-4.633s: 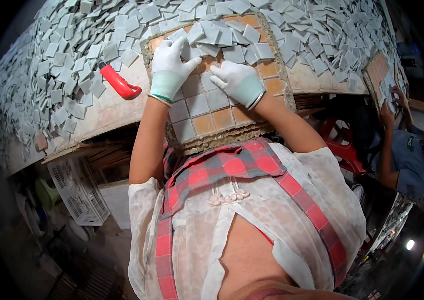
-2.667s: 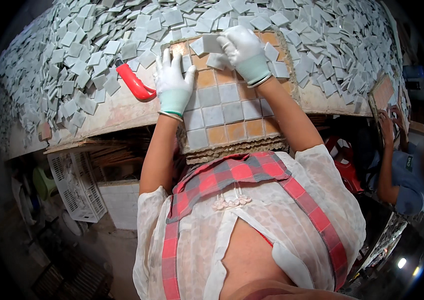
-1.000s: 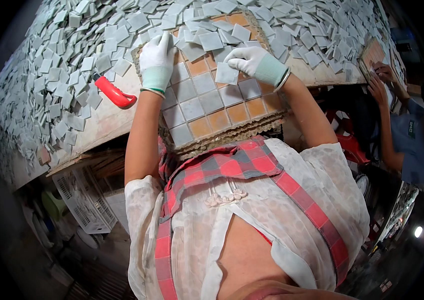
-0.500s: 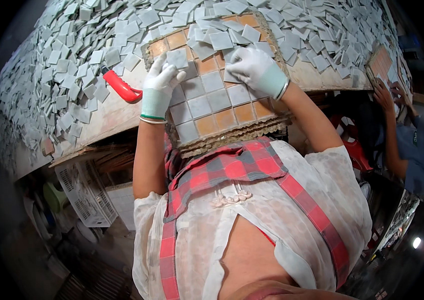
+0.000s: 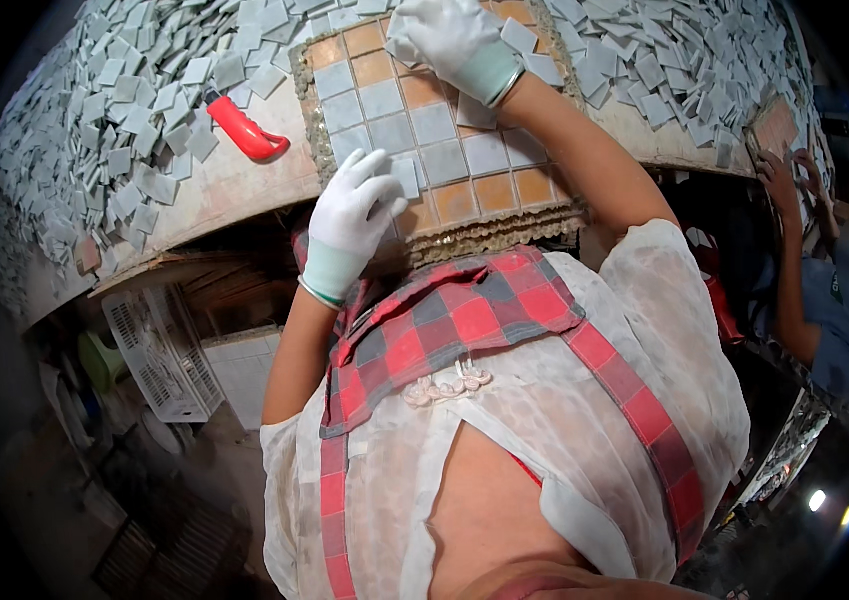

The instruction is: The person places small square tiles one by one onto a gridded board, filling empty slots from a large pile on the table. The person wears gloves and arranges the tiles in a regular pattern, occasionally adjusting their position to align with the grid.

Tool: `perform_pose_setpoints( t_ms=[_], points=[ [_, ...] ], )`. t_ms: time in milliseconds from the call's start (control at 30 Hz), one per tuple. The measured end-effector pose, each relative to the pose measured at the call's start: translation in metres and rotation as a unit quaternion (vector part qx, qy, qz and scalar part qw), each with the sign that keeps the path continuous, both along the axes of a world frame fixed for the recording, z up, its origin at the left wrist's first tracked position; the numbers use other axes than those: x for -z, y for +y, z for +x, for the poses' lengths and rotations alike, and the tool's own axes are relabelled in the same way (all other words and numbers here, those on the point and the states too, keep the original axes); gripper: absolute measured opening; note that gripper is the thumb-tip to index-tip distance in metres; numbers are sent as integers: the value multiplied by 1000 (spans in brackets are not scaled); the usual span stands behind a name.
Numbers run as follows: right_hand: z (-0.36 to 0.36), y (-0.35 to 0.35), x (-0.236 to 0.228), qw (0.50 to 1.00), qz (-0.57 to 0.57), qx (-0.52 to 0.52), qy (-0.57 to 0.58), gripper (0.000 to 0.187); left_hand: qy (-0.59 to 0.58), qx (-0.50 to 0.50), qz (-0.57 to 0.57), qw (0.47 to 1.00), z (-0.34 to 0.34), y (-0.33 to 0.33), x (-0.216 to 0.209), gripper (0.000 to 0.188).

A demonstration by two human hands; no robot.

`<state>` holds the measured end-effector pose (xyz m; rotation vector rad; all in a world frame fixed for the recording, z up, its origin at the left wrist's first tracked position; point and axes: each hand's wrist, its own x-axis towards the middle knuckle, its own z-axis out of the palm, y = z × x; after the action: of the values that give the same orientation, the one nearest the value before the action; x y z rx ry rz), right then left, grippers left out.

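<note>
A thick board [image 5: 449, 203] lies in front of me, with a grid of orange squares in its recessed face. Pale grey square tiles [image 5: 391, 134] cover many of these squares. My left hand [image 5: 354, 215], in a white glove with a mint cuff, hovers at the board's near left with its bent fingers apart; one tile [image 5: 405, 178] is beside its fingertips. At the board's far end, my gloved right hand [image 5: 449, 45] has its fingers curled down among loose tiles. What they grip is hidden. A loose tile [image 5: 476, 112] rests below the right cuff.
Heaps of loose grey tiles [image 5: 159, 110] spread over the table [image 5: 204, 195] on both sides. A red-handled tool [image 5: 247, 130] lies left of the board. Under the table is a white plastic crate [image 5: 159, 350]. At far right, another person's hands [image 5: 779, 185] touch a similar board [image 5: 774, 130].
My right hand has moved to the far end of the board. My left hand has come down toward its near left, uncovering grey tiles along the left side. The whole view has shifted slightly.
</note>
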<state>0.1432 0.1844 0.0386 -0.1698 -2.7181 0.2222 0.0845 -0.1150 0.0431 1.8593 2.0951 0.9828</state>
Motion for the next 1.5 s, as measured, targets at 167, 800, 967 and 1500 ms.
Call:
perform_pose_setpoints(
  t_ms=[167,800,967,1500],
  points=[
    [20,-7,-2,994,-106,-37,0,27,49,31,35,998,9,0,13,35],
    [123,-49,4,985,-27,161,-59,37,104,-1,88,991,37,-8,33,35],
    [115,-44,12,974,-175,141,-33,29,89,42,98,990,24,-21,36,38],
    [48,-47,29,977,-169,82,97,21,95,6,7,995,20,-31,18,48]
  ],
)
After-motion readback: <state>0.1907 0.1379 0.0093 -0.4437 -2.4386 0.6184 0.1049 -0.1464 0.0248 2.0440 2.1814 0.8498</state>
